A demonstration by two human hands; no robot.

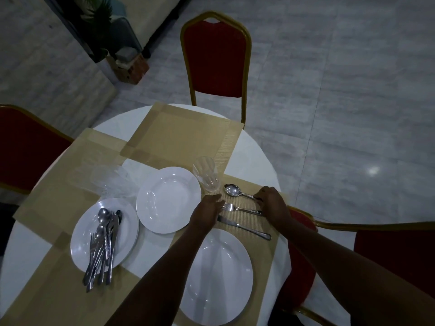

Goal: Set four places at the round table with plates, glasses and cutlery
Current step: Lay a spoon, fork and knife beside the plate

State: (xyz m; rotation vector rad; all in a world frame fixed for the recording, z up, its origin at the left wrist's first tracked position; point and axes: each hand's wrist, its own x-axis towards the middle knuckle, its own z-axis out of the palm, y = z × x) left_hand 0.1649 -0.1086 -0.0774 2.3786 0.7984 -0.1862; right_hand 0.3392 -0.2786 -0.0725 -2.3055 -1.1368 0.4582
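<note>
On the near-right placemat [270,222] lies a large white plate [219,276], partly hidden by my left forearm. Beyond it a spoon [231,190], a fork [240,208] and a knife [244,228] lie side by side. My left hand [207,208] pinches the fork at its tines. My right hand [273,201] rests on the fork's handle end and also covers the tip of the spoon handle. A clear glass [207,176] stands just beyond the spoon. A second white plate [168,200] sits at the table's middle.
At the left, a stack of white plates [80,241] carries a pile of several cutlery pieces [103,243]. Several clear glasses [110,180] stand behind it. Red chairs with gold frames stand at the far side [216,60], left [26,149] and right [395,252]. The far placemat [179,132] is bare.
</note>
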